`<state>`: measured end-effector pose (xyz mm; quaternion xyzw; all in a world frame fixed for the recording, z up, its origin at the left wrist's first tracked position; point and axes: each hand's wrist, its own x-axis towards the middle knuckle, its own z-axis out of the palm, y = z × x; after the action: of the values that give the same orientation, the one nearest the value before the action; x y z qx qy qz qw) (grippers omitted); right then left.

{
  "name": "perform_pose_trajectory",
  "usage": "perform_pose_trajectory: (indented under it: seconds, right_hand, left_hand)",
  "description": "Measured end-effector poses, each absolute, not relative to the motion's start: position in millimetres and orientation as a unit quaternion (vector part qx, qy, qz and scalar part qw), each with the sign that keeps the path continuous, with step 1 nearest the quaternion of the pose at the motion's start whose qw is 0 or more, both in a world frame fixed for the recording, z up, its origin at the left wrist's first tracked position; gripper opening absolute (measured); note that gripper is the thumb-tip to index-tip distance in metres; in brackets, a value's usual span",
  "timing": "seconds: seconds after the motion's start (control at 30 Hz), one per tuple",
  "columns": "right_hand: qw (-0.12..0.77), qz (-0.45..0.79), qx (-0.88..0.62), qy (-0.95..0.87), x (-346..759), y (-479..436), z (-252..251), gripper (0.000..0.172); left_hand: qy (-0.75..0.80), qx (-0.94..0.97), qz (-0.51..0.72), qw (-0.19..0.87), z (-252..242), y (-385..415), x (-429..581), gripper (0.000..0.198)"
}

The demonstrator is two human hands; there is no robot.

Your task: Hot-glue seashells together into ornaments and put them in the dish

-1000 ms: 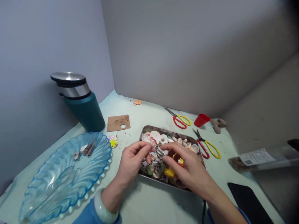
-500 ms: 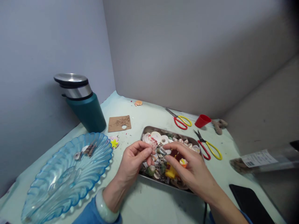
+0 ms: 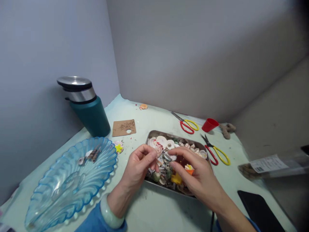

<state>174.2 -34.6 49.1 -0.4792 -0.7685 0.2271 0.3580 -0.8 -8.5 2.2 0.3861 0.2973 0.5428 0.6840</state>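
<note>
Edged slightly farther apart, a person's left hand point(image 3: 136, 167), fingertips bunched, and right hand point(image 3: 199, 170), curved about a small grey piece point(image 3: 168, 157), showed unclear grips above a tray point(image 3: 166, 188) full of shells point(image 3: 161, 140), few pieces point(image 3: 92, 155) lying in a blue dish point(image 3: 70, 183).

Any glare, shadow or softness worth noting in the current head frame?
Head view: glare on the steel lid of the teal bottle; glints in the blue dish; soft shadow on the wall beside the bottle; top right corner black; small pieces in the metal tray look smeared.
</note>
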Motion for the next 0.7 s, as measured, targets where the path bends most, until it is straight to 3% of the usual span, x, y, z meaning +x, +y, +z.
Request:
perform_pose_trajectory:
  seconds: [0.27, 0.4, 0.53, 0.7]
  right_hand:
    - [0.34, 0.212, -0.483, -0.779, 173, -32, 47, 0.018]
    - [0.32, 0.156, -0.486, -0.798, 175, -31, 42, 0.02]
    - [0.282, 0.131, -0.474, -0.824, 176, -31, 39, 0.029]
    - [0.258, 0.135, -0.465, -0.836, 179, -31, 40, 0.035]
  left_hand:
    - [0.349, 0.438, 0.548, 0.622, -6, -7, -2, 0.016]
    - [0.364, 0.554, 0.563, 0.494, -2, -10, -2, 0.008]
    - [0.351, 0.685, 0.554, 0.317, 1, -13, -3, 0.02]
    - [0.314, 0.75, 0.529, 0.244, 0, -11, -3, 0.024]
